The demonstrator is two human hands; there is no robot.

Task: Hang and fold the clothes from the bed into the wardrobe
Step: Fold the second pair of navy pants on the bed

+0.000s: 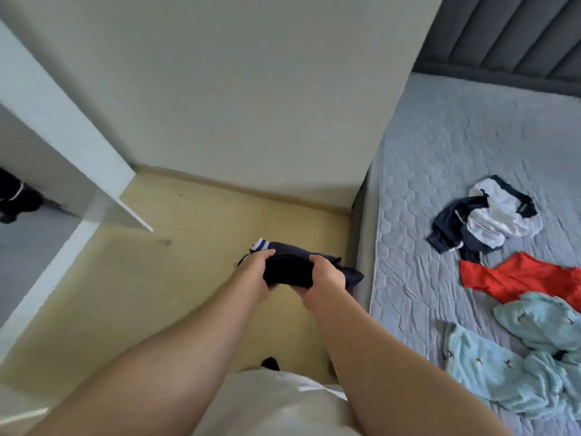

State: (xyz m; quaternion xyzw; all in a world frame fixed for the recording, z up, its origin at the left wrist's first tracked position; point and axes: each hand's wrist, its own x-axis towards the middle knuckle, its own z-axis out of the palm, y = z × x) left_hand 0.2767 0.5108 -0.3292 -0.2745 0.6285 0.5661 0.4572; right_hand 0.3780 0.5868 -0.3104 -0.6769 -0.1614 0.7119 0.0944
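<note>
Left hand (256, 273): fingers curled over the left end of the folded navy garment (292, 267), gripping the cloth; thumb seems to sit underneath.
Right hand (325, 275): fingers wrapped over the right end of the same bundle, knuckles up, also holding it.
Folded navy garment: compact dark bundle held between both hands, in the air above the floor (188, 294), beside the bed's edge and not on it. A white-and-blue striped band (261, 245) shows at its far left corner (collar or cuff, cannot tell which). A loose corner hangs at the right, past the right hand.
Bed (440, 158): right of frame, quilted grey-blue mattress cover, grey padded headboard (503, 36) at the top.
Clothes on bed: navy-and-white piece (490, 215) crumpled, farthest up. Red piece (515, 278) spread just below it. Pale blue pieces (496, 379) with small printed figures lie nearest, overlapping each other and meeting the red one's lower edge.
Wardrobe (72, 146): left of frame, a white panel jutting out over the floor. A dark item (15, 199) with a thin pale line lies inside at the far left edge, kind unclear.
Wall (251, 89): plain and pale, between wardrobe and bed.
Person: both forearms bare, pale top (276, 404) at the bottom of the view.
</note>
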